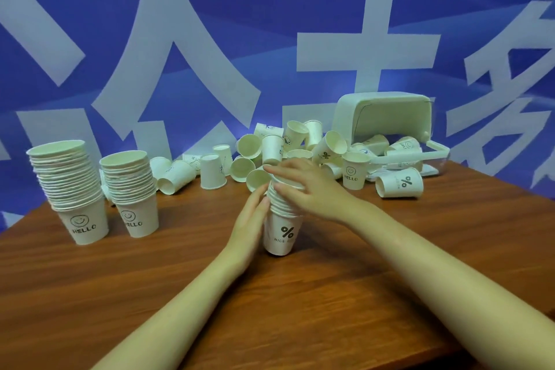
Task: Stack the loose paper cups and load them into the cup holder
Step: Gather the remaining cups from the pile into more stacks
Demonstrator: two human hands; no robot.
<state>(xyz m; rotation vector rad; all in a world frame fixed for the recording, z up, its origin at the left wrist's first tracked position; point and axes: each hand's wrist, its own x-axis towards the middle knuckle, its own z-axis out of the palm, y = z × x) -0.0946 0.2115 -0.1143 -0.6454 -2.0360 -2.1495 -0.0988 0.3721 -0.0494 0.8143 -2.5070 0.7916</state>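
At the centre of the frame a person builds a third stack of paper cups (282,219) on the wooden tabletop (180,294). The right hand (303,186) lies over the top rims, fingers curled round the uppermost cup; the left hand (250,216) rests flat against the stack's side, fingers straight. Pressing straight down while the left hand braces should seat the cup without tipping the column. Two finished stacks, the taller (72,189) and the shorter (132,192), stand at left. Loose cups (270,150) lie scattered behind, toward the cup holder (381,114), tipped on its side at upper right with several cups at its mouth. Much stacking appears to remain, and the holder is not yet loaded.
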